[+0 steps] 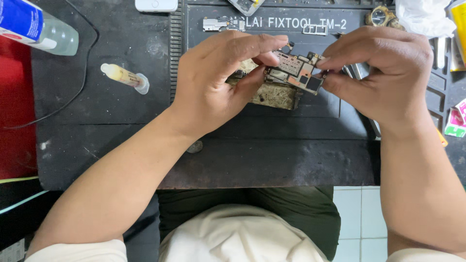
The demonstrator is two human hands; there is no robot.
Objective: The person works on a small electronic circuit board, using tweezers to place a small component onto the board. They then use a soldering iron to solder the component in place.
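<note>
Below my hands the mat lies bare across the middle of the frame, room to pass. At upper left a bottle and a syringe stand in the way. Along the top edge small parts crowd; at right, tools and packets.

matt rubber mat, clear plastic bottle

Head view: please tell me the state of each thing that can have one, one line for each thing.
Phone circuit board: bare, out of any case, held above the mat by both hands.
Left hand: closed in a pinch grip on the board's left end.
Right hand: closed in a pinch grip on the board's right end.
Syringe: lying flat on the mat, untouched.
Clear bottle: lying on its side.
</note>
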